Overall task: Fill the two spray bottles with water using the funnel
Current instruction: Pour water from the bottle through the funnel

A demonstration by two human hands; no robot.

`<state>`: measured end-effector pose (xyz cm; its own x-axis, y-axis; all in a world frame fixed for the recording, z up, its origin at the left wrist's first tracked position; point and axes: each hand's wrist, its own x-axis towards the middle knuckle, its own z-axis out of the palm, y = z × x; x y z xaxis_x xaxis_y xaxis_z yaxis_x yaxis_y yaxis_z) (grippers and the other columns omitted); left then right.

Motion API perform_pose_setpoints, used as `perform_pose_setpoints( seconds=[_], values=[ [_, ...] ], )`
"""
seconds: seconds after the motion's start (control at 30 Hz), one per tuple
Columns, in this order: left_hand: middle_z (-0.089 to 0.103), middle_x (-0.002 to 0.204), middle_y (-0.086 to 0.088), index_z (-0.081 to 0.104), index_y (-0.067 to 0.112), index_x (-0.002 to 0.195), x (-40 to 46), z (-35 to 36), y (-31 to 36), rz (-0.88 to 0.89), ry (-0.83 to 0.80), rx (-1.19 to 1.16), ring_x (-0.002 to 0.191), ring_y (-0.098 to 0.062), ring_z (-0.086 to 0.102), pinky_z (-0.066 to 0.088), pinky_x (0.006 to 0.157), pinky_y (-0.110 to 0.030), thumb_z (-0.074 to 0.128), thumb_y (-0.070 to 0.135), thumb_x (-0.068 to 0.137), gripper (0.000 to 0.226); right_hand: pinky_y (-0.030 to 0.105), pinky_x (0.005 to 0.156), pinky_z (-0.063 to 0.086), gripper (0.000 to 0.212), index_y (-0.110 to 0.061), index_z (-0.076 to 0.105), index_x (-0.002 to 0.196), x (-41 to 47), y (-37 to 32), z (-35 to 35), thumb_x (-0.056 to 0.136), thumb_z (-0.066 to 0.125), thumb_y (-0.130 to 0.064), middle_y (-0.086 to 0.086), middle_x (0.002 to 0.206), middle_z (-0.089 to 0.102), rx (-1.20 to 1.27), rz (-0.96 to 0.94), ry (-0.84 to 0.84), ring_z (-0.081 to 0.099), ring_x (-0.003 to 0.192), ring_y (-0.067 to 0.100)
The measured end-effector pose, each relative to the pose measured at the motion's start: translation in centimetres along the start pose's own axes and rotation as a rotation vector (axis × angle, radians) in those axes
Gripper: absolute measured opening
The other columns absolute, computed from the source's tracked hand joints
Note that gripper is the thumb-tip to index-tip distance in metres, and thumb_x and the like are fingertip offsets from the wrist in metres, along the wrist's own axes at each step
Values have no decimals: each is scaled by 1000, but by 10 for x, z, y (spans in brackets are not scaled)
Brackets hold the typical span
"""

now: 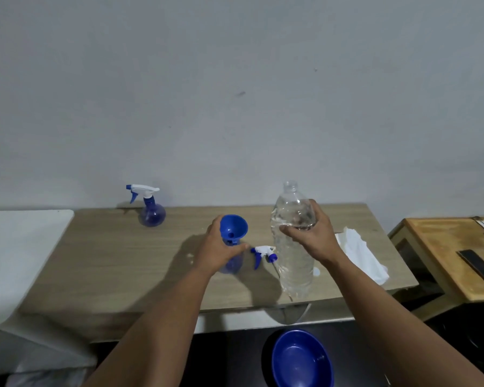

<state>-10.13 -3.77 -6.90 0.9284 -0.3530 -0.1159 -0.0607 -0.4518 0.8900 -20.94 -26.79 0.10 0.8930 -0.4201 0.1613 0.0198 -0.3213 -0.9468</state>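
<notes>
A blue funnel (234, 227) sits in the neck of a round blue spray bottle (232, 263) at the middle of the wooden table (109, 261). My left hand (217, 248) grips that bottle just under the funnel. Its white and blue trigger head (263, 254) lies on the table to the right. My right hand (309, 237) holds a large clear, uncapped water bottle (292, 247) upright, with water inside. A second blue spray bottle (151, 209), trigger head on, stands at the back left near the wall.
A crumpled white cloth (361, 255) lies at the table's right end. A blue bowl (302, 358) sits low in front of the table. A white surface (17, 247) adjoins on the left, and a wooden side table (444, 252) stands to the right.
</notes>
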Motion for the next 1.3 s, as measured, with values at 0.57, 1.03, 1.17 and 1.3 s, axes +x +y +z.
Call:
perform_pose_setpoints(
  seconds=[0.57,1.03,1.17,1.3],
  values=[
    [57,129,11,36,37,143,8,-1,3,-58,70,49,111,-16,56,45,91,-30,87,54,64,96,45,82,65,58,-22,66,124,15,16,11,74,93,-9,5,106,79,-179,171,-408,78,96,27],
    [60,114,15,38,41,133,8,-2,4,-55,75,56,102,-16,62,53,90,-37,88,51,60,89,53,84,66,67,-21,65,124,26,18,22,65,94,-29,8,109,79,-273,252,-603,78,96,29],
    [64,110,16,41,46,127,8,-3,5,-62,75,53,96,-14,65,55,84,-33,89,48,58,84,51,83,66,65,-22,64,126,29,17,25,69,94,-25,6,110,78,-312,250,-632,79,94,25],
    [61,94,24,40,52,112,5,-7,11,-54,62,67,79,-13,69,50,63,-17,89,38,65,69,44,77,67,60,-21,66,127,32,18,28,74,93,-18,6,106,79,-338,236,-644,78,92,28]
  ],
)
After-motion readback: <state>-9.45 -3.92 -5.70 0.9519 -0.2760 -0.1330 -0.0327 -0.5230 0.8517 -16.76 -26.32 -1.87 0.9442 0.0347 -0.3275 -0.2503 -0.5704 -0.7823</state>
